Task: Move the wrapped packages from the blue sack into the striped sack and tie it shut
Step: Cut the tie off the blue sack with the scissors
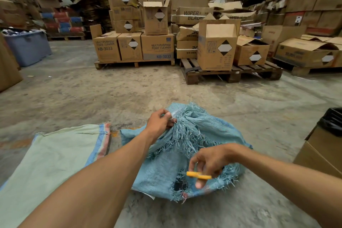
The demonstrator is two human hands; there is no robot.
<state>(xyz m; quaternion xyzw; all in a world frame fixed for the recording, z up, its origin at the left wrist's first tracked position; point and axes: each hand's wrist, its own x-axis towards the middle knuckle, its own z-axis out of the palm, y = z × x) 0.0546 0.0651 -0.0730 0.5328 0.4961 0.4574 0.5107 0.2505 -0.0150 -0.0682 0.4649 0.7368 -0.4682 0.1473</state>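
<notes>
- Nearest to me are the two bare forearms reaching down and forward; the right hand [211, 161] has its fingers curled round a small yellow cutter [199, 175], pinched between thumb and fingertips just above the blue sack [194, 153].
- The left hand [161, 122] is further out, with its fingers bent and pinching a fold of the frayed cloth near the sack's bunched top, lifting it a little.
- The blue sack lies on the concrete floor [92, 94] between the arms, badly frayed along its edges, with a ragged hole [180, 185] low on the near side. No wrapped packages show; whatever is inside is hidden, and the hole looks only dark.
- The striped sack [55, 153] lies flat and limp just to the left of the blue one, its coloured band towards it. It looks unfilled, so I judge the moving has not started.
- Risks as I see them: the blade sits close to the sack's side, so a careless cut could nick a package underneath, or the left fingers if the cloth slips.
- The weave is already shredding; more pulling could tear it wider and spill the contents through the hole.
- The striped sack's mouth is not held open, so packages may miss it.
- Stacked cardboard boxes [157, 46] on pallets [231, 74] stand well apart behind.
</notes>
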